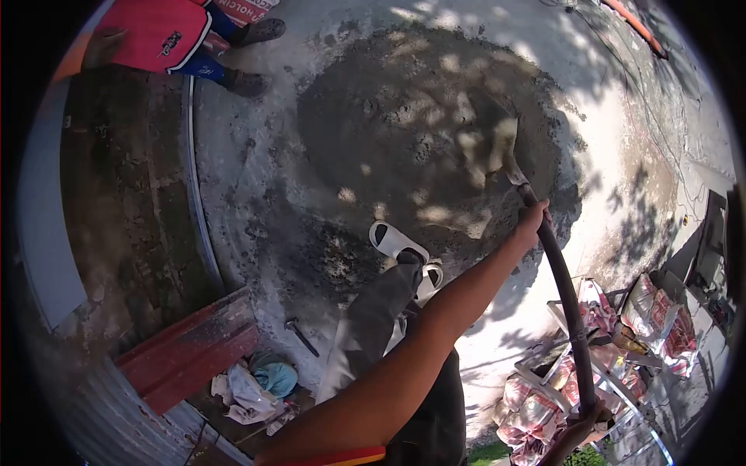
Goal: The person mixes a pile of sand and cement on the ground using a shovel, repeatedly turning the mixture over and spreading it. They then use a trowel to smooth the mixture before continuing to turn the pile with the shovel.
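Note:
A shovel with a long dark handle runs from the lower right up to a pile of wet grey cement mix on the ground. Its blade rests at the right side of the pile, partly coated in mix. My left hand is wrapped round the lower handle just above the blade socket. Near the far end of the handle, my right hand is closed on it, partly in shadow. My feet, in white slide sandals, stand at the pile's near edge.
Another person in a red top stands at the upper left. Several cement bags and metal frames lie at the lower right. A hammer-like tool, a red metal sheet and corrugated sheeting are at the lower left.

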Motion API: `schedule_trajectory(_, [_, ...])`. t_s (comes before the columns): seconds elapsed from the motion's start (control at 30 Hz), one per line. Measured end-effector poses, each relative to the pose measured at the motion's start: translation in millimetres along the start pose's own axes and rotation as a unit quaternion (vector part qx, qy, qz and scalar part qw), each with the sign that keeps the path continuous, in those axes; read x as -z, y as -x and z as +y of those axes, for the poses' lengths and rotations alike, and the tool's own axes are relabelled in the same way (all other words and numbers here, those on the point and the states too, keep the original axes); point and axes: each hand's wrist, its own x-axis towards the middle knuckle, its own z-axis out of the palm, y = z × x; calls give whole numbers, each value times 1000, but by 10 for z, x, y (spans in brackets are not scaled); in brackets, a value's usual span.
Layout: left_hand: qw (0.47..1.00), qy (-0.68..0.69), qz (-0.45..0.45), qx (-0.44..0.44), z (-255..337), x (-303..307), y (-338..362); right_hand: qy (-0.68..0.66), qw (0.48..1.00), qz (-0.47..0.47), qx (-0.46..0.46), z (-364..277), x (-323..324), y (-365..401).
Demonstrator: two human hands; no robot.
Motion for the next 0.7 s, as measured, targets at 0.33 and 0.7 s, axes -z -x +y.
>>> schedule_trajectory(0.33, [928,323,-91,-164,1932,-1001,-990,105,909,-203,349,-3842,-1889,-1987])
schedule_trajectory(0.7, [844,453,-129,-257,2604,-567,-497,146,767,-220,585,-5089,-2713,-1490])
